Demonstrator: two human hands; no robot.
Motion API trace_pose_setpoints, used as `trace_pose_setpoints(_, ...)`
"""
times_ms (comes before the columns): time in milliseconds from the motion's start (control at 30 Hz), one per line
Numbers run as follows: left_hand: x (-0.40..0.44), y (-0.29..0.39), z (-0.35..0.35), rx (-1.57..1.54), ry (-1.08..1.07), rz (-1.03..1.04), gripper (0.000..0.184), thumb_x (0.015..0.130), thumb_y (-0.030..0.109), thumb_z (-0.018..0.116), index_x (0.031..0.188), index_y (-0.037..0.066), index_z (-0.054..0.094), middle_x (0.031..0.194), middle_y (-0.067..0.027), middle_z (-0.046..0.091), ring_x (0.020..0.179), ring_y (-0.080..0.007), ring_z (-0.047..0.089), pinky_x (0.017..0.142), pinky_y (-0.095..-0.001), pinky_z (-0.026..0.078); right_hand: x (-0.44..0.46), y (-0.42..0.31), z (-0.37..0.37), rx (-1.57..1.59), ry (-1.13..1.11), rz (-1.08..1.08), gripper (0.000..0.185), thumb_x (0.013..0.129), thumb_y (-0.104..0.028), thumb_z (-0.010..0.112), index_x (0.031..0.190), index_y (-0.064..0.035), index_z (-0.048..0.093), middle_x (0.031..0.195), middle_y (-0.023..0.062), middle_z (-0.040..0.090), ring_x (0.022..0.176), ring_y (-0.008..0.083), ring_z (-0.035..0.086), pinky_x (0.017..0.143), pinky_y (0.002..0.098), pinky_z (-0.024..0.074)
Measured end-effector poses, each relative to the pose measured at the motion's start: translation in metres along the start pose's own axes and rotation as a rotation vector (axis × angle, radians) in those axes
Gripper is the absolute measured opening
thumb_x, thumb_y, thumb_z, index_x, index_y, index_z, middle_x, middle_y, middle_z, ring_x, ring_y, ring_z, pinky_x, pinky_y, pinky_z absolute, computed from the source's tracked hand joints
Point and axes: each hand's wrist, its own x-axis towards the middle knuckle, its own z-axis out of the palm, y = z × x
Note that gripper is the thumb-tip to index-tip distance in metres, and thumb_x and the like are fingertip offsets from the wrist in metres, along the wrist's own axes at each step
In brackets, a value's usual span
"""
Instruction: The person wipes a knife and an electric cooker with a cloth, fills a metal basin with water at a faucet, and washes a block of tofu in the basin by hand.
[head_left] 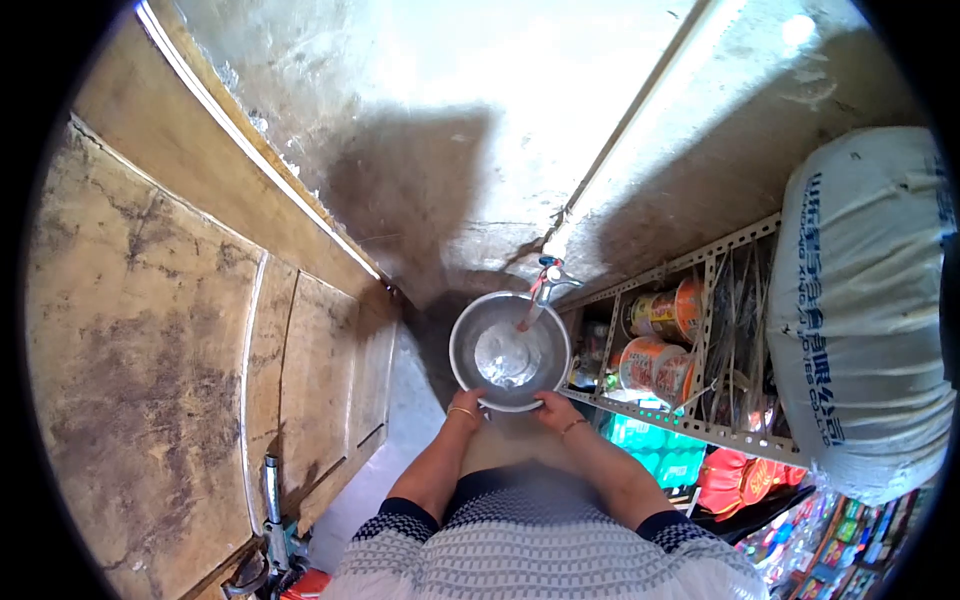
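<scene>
A round metal basin (462,375) with some water in its bottom is held out in front of me, under a wall tap (549,277). The tap's spout reaches over the basin's far right rim. My left hand (466,404) grips the near left rim, and a bracelet circles that wrist. On the near right rim my right hand (556,407) is closed in the same way, also with a bracelet at the wrist. The fingers under the basin are partly hidden.
A metal shelf rack (700,430) on the right carries instant noodle tubs (655,368). A big stuffed white sack (865,310) lies on top of it. Worn wooden panels (150,330) stand along the left. A pipe (630,120) runs along the wall to the tap.
</scene>
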Motion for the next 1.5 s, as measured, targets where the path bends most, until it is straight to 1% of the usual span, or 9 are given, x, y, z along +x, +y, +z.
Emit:
trace_pose_setpoints(233,-0.007,0.007,0.008,-0.113,-0.133,0.001,0.047,0.073,-0.002,0.053,0.118,0.002,0.04,0.109,-0.0148,0.051,0.094,-0.0307,0.055,0.072,-0.0429,0.052,-0.029,-0.01,0.021,-0.002,0.005,0.043,0.02,0.076,0.003,0.05,0.095,0.0014,0.049,0.099,0.013,0.054,0.093,0.026,0.053,0.084,0.0394,0.0467)
trace_pose_setpoints(367,0.004,0.003,0.009,-0.114,-0.114,0.013,0.049,0.072,-0.005,0.051,0.119,0.003,0.038,0.11,-0.0145,0.05,0.096,-0.0306,0.054,0.074,-0.0433,0.051,0.071,0.011,-0.072,-0.218,-0.041,0.035,0.02,0.075,0.004,0.051,0.095,-0.0001,0.049,0.098,0.0126,0.054,0.092,0.0255,0.053,0.082,0.0394,0.0469)
trace_pose_setpoints(467,0.013,-0.009,0.004,-0.197,-0.075,0.014,0.049,0.072,-0.005,0.051,0.118,0.004,0.038,0.109,-0.0144,0.05,0.096,-0.0301,0.054,0.075,-0.0429,0.051,0.089,0.016,-0.095,-0.645,-0.238,-0.387,0.025,0.074,0.006,0.052,0.097,-0.0012,0.049,0.099,0.0124,0.054,0.094,0.0251,0.052,0.083,0.0381,0.0462)
trace_pose_setpoints(567,0.03,-0.024,-0.003,-0.238,-0.077,0.01,0.048,0.072,-0.004,0.051,0.117,0.005,0.037,0.109,-0.0142,0.05,0.096,-0.0296,0.054,0.075,-0.0426,0.051,0.027,-0.007,-0.028,-0.412,-0.07,-0.078,0.029,0.072,0.008,0.053,0.099,-0.0021,0.048,0.1,0.0122,0.053,0.094,0.0252,0.052,0.085,0.0364,0.0454)
trace_pose_setpoints(633,0.018,-0.018,0.002,-0.239,-0.063,0.028,0.049,0.072,-0.005,0.051,0.117,0.006,0.037,0.108,-0.0141,0.05,0.096,-0.0296,0.054,0.075,-0.0424,0.052,0.006,-0.016,-0.002,0.03,0.087,0.098,0.029,0.073,0.008,0.053,0.1,-0.0011,0.047,0.1,0.0122,0.053,0.093,0.0253,0.052,0.086,0.0364,0.0448)
trace_pose_setpoints(800,0.034,-0.027,0.001,-0.242,-0.018,0.02,0.051,0.072,-0.006,0.051,0.119,0.007,0.036,0.108,-0.0139,0.05,0.095,-0.0294,0.054,0.076,-0.0427,0.051,0.018,-0.018,-0.004,-0.006,0.059,0.1,0.026,0.073,0.006,0.054,0.098,0.001,0.048,0.099,0.0125,0.054,0.092,0.0259,0.053,0.085,0.037,0.0452)
trace_pose_setpoints(1100,0.047,-0.029,0.004,-0.334,-0.133,0.019,0.058,0.069,-0.007,0.052,0.121,0.012,0.036,0.108,-0.0112,0.05,0.098,-0.029,0.052,0.083,-0.0443,0.047,0.016,-0.022,0.003,-0.038,0.001,-0.004,0.022,0.076,0.006,0.05,0.098,0.0036,0.047,0.099,0.0137,0.053,0.092,0.0265,0.053,0.084,0.0374,0.0457)
trace_pose_setpoints(1400,0.051,-0.03,0.004,-0.23,-0.086,0.112,0.057,0.061,-0.003,0.052,0.115,0.012,0.045,0.091,-0.0055,0.054,0.082,-0.0197,0.054,0.066,-0.0319,0.047,-0.01,-0.017,0.024,-0.097,0.021,-0.08,0.026,0.079,0.005,0.049,0.104,0.0035,0.044,0.106,0.0136,0.052,0.098,0.0271,0.052,0.089,0.0379,0.0447)
trace_pose_setpoints(1500,0.056,-0.032,0.001,-0.186,-0.13,0.162,0.051,0.061,-0.002,0.052,0.111,0.011,0.047,0.09,-0.0043,0.055,0.078,-0.0172,0.055,0.06,-0.0285,0.046,-0.011,-0.016,0.022,-0.131,0.016,-0.079,0.031,0.078,0.002,0.052,0.108,0.0023,0.045,0.108,0.0114,0.052,0.098,0.0226,0.052,0.086,0.0341,0.0439)
